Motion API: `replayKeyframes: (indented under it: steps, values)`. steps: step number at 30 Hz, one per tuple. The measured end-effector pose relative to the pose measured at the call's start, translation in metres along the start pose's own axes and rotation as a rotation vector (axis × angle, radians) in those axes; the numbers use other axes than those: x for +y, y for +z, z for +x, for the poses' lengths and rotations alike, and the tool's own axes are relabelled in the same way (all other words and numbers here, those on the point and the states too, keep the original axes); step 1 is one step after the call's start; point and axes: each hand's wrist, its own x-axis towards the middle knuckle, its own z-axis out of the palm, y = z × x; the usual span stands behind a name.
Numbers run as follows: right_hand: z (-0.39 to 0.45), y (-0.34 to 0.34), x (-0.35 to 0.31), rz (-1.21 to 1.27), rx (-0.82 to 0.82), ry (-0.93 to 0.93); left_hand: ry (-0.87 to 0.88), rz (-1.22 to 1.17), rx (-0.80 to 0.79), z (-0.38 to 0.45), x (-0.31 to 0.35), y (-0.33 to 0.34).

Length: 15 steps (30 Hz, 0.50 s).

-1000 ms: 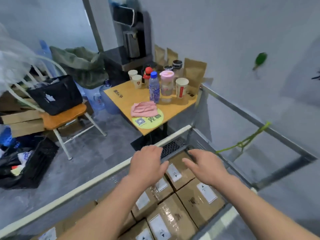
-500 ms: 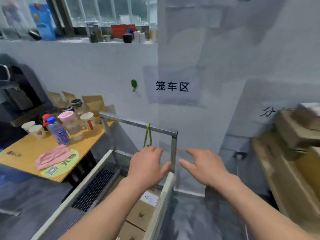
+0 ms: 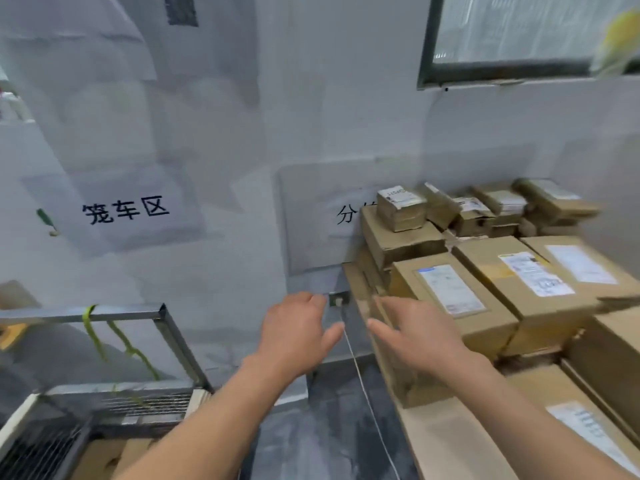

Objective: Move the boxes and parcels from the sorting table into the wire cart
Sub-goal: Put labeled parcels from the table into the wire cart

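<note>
We hold both hands out in front of us, empty. Our left hand (image 3: 297,336) hangs over the dark floor (image 3: 332,427) in the gap between cart and table, its fingers (image 3: 313,301) loosely bent and spread, holding nothing. Our right hand (image 3: 414,332) reaches toward the table's near-left corner with fingers (image 3: 382,327) wide and fairly straight, not touching any carton that we can make out.

The brown cardboard boxes with white shipping labels (image 3: 491,292) are stacked on the cardboard-covered tabletop (image 3: 446,445) at the right, larger cartons in front and small taped parcels (image 3: 401,207) piled on top at the back against the wall. The nearest labelled carton (image 3: 450,296) sits just beyond our right hand.

The grey metal wire cart (image 3: 114,407) stands at the lower left, with flat brown boxes (image 3: 114,459) already lying inside it. A yellow-green strap (image 3: 91,327) is tied round its top rail and hangs down.

Between the cart and the table a thin white cord (image 3: 363,393) drops from a small wall socket (image 3: 337,300) and crosses the gap just behind our hands. On the grey wall, a paper sign with black characters (image 3: 126,209) hangs above the cart; a second sign (image 3: 346,213) is half hidden behind the stack. A dark-framed window (image 3: 519,36) sits above the table.
</note>
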Motion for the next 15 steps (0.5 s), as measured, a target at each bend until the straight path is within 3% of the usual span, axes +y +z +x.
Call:
replayKeyframes:
  steps: [15]
  values:
    - [-0.050,-0.024,0.162,0.066,0.137,0.422,0.433,-0.151,-0.059,0.059,0.176,0.038]
